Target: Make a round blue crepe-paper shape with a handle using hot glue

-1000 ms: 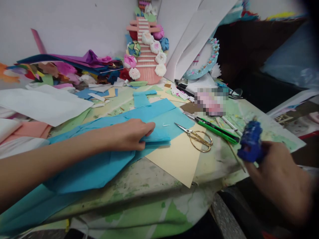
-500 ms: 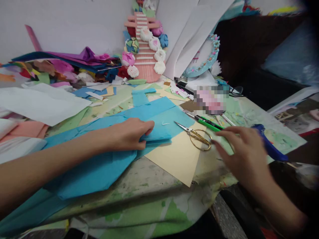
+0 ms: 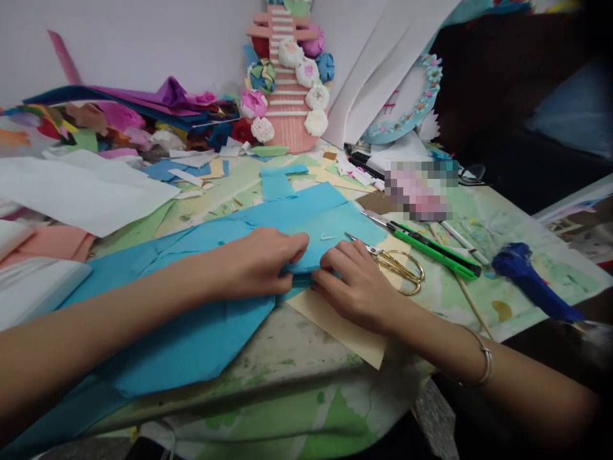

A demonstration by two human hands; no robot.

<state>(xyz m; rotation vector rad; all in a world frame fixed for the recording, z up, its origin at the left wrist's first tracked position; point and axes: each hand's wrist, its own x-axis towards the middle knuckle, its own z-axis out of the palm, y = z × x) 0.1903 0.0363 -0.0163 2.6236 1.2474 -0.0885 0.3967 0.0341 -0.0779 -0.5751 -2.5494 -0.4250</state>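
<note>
A long sheet of blue crepe paper (image 3: 201, 338) lies across the table, its right end folded into layers. My left hand (image 3: 261, 262) pinches that folded end between thumb and curled fingers. Close beside it, my right hand (image 3: 352, 281) has its fingers closed on the right edge of the same fold. Gold-handled scissors (image 3: 400, 271) rest just beyond my right hand, their blades partly hidden behind it. Under the blue paper and my right hand sits a cream sheet of card (image 3: 345, 329). A tiny white scrap (image 3: 328, 237) lies on the blue paper.
A green utility knife (image 3: 435, 249) lies with its blade out, right of the scissors. Further right is a blue-handled tool (image 3: 536, 281). At the back stands a pink guitar-shaped craft (image 3: 290, 131) with paper flowers. White paper (image 3: 96, 191) and coloured scraps cover the left side.
My right hand has moved left from beside the scissors to the folded edge of the blue paper. My left hand keeps its hold. The view has shifted slightly.
</note>
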